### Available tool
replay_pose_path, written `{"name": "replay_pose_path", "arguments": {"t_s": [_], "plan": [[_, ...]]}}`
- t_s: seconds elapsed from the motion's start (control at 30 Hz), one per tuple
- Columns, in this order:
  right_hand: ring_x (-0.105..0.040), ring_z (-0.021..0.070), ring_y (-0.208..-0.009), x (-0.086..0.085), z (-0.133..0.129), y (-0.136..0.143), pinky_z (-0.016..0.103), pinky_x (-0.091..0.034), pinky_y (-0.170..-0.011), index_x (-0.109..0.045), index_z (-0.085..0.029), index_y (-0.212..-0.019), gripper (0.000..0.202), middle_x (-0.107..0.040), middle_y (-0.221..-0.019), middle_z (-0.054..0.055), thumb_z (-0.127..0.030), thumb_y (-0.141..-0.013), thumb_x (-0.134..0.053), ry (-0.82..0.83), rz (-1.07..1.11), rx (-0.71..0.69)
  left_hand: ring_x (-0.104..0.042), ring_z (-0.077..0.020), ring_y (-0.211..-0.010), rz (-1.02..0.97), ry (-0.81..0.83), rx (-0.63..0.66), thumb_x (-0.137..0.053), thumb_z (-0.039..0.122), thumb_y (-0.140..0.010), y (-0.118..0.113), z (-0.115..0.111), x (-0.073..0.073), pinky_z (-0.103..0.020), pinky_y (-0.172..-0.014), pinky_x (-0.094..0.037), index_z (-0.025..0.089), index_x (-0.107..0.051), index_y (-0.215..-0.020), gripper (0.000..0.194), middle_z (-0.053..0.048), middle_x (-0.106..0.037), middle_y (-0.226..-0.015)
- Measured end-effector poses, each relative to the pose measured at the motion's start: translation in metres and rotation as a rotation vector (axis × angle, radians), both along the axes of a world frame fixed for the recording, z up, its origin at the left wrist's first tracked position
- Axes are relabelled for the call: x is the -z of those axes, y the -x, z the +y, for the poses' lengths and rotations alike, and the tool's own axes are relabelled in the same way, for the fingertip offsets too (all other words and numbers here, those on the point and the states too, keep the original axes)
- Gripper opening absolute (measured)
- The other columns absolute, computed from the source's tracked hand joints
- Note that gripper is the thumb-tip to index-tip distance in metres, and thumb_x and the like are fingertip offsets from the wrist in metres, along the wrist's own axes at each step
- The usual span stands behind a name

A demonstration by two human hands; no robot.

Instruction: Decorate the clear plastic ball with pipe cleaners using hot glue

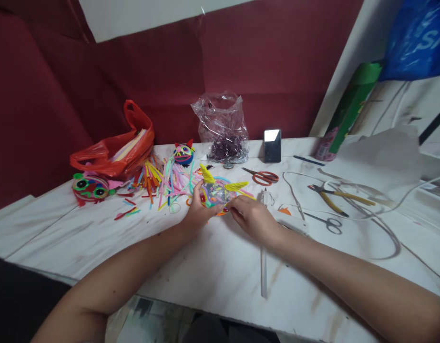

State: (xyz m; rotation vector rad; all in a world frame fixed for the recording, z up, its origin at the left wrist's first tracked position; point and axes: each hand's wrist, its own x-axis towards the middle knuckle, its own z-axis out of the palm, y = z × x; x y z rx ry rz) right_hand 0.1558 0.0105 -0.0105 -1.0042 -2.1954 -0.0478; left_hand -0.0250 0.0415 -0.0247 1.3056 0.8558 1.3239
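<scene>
I see the round craft piece [220, 194] between both hands over the desk [212, 271]. My left hand's [197, 209] grip clasps its side; whether my right hand's [251, 215] grip pinches anything, I can't tell. Uneven pressure could bend the yellow horns [207, 173].

Holds a craft figure [218, 194] between left hand [197, 207] and right hand [253, 215]. Has, on the table [205, 271], pipe cleaners [175, 183] and a carrier bag [101, 155] to the left, a plastic bag [227, 138] and a handheld device [272, 150] behind, scissors [255, 175] behind to the right, and pliers [331, 204] among a cable's [398, 245] loops farther right.
</scene>
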Motion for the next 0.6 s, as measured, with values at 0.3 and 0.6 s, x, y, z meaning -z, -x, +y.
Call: {"name": "replay_pose_path", "arguments": {"t_s": [0.3,0.6], "plan": [[-0.051,0.0214,-0.074,-0.015,-0.002,-0.014,0.031,-0.039,-0.064,-0.064,-0.014,-0.086,0.025,-0.062,-0.078,0.01,-0.008,-0.092,-0.04,-0.403,-0.27,0.117,-0.059,-0.0247,-0.109,0.043,0.053,-0.094,-0.08,0.022,-0.059,0.006,0.008,0.0,-0.042,-0.098,-0.045,0.03,-0.032,-0.139,0.095,-0.008,-0.058,-0.123],[-0.048,0.0229,-0.073,-0.023,-0.006,-0.018,0.034,-0.038,-0.062,-0.064,-0.014,-0.089,0.026,-0.06,-0.078,0.011,-0.006,-0.091,-0.039,-0.491,-0.366,0.139,-0.056,-0.025,-0.112,0.067,-0.004,-0.017,-0.079,0.021,-0.058,-0.001,-0.004,-0.006,-0.04,-0.097,-0.045,0.028,-0.032,-0.138,0.092,-0.007,-0.058,-0.123]]}}
